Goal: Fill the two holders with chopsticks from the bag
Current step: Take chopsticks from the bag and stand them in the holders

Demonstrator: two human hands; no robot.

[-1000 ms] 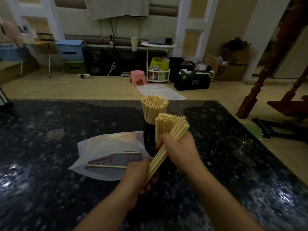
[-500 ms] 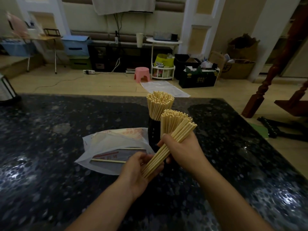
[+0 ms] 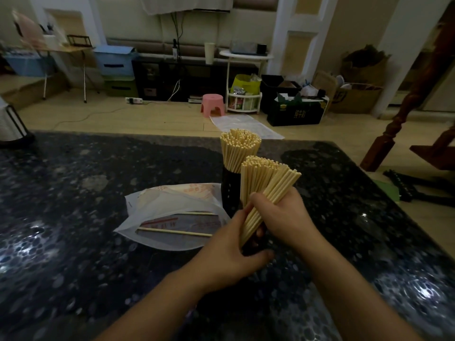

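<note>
Two black holders stand mid-table. The far holder (image 3: 230, 190) is packed with upright pale chopsticks (image 3: 240, 152). The near holder (image 3: 253, 243) is mostly hidden behind my hands and also carries a full bunch (image 3: 256, 175). My right hand (image 3: 283, 215) grips a slanted bundle of chopsticks (image 3: 275, 193) leaning against the near holder. My left hand (image 3: 236, 252) cups the lower end of that bundle at the holder's side. The white plastic bag (image 3: 172, 210) lies flat to the left with two loose chopsticks (image 3: 174, 232) showing in it.
The dark speckled stone table (image 3: 98, 242) ends at a far edge past the holders. A white and black appliance (image 3: 9, 124) stands at the far left corner. Beyond are a pink stool (image 3: 213, 104), boxes and a wooden post (image 3: 391, 134).
My left hand has slid down and around the lower end of the slanted bundle. The bundle has settled lower against the near holder. The head view has shifted slightly.
</note>
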